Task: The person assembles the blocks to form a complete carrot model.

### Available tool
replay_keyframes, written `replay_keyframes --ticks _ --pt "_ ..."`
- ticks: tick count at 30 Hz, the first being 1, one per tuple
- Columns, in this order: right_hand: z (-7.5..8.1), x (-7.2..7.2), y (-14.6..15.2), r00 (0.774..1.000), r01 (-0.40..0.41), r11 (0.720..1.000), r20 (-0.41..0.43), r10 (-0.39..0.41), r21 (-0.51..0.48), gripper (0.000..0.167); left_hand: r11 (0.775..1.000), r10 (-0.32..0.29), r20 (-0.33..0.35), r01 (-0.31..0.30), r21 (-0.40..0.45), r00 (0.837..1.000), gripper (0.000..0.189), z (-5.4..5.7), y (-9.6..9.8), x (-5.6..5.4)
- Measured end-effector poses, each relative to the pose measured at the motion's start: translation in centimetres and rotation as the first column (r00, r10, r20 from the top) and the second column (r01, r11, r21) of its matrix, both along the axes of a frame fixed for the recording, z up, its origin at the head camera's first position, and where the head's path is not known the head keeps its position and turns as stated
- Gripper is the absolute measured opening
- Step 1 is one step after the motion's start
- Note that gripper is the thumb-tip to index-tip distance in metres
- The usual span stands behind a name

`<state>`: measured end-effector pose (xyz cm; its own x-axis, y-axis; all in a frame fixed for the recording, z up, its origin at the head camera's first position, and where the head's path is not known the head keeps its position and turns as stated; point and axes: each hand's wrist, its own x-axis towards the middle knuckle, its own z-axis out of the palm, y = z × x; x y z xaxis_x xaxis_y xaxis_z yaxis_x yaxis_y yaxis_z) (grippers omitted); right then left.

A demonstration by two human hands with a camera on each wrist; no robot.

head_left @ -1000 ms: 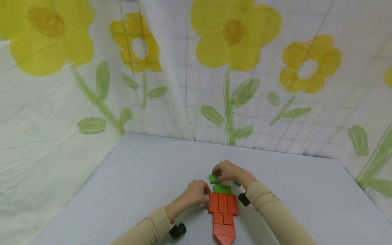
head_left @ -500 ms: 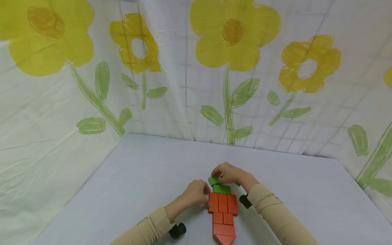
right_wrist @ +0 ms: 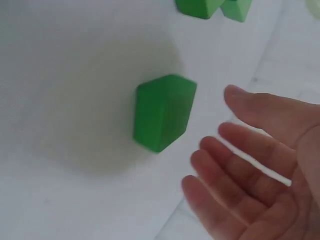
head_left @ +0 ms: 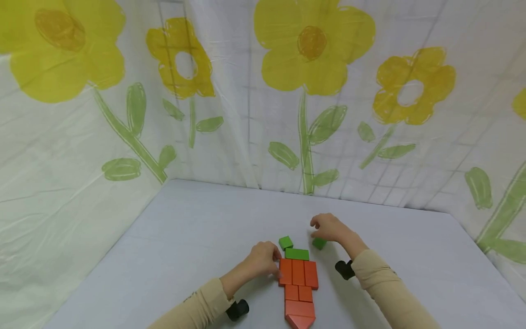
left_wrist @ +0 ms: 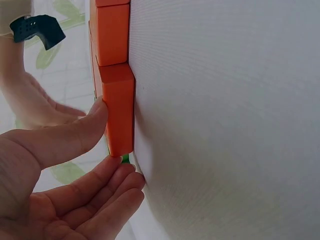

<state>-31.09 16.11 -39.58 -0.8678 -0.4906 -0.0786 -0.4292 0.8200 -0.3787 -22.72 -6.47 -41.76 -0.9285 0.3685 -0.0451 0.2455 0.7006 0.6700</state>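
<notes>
My left hand (head_left: 263, 259) rests beside a red-orange block (left_wrist: 120, 112) at the left of the block figure. In the left wrist view its thumb touches the block's face and its relaxed fingers (left_wrist: 107, 187) lie at the block's far end. My right hand (head_left: 332, 227) is spread above a loose green block (head_left: 318, 243) to the right. The right wrist view shows this block (right_wrist: 164, 112) lying apart from the thumb and fingers. A green cube (head_left: 285, 242) sits turned at the upper left corner of a green rectangular block (head_left: 297, 254).
The figure continues toward the near side with several red-orange blocks (head_left: 298, 292) and ends in a triangular block (head_left: 301, 321). All lie flat on a pale table (head_left: 185, 228). Behind the table hangs a flowered curtain (head_left: 234, 91).
My right hand turned the green cube and set it near the green rectangular block, then let go and moved right above the other green block. My left hand has stayed in place.
</notes>
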Motion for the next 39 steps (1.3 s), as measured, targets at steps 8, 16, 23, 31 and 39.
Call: replay_keyframes --ticks 8,16,23,31,39 --pt "-0.8 1.2 2.3 0.997 0.035 0.999 0.068 -0.034 -0.016 0.038 1.000 -0.019 -0.026 0.019 0.004 0.999 0.033 -0.2 0.0 -0.1" --pt "-1.8 1.3 2.4 0.999 0.041 0.997 0.027 -0.039 -0.065 0.035 1.000 -0.009 -0.018 0.009 0.011 1.000 0.034 -0.3 0.0 -0.2" --pt "-2.3 1.4 2.0 0.999 0.040 0.992 0.021 -0.038 -0.120 0.035 1.000 -0.001 -0.004 0.001 0.003 1.000 0.033 -0.4 0.1 -0.3" --pt "-2.3 1.5 1.3 0.998 -0.058 0.989 -0.023 0.055 -0.139 0.035 1.000 0.005 0.005 -0.005 -0.003 1.000 0.034 -0.3 0.1 -0.3" --pt "-2.2 1.5 0.6 0.996 -0.090 0.988 -0.024 0.088 -0.123 0.032 1.000 0.003 0.003 -0.003 -0.012 1.000 0.034 -0.2 0.2 -0.3"
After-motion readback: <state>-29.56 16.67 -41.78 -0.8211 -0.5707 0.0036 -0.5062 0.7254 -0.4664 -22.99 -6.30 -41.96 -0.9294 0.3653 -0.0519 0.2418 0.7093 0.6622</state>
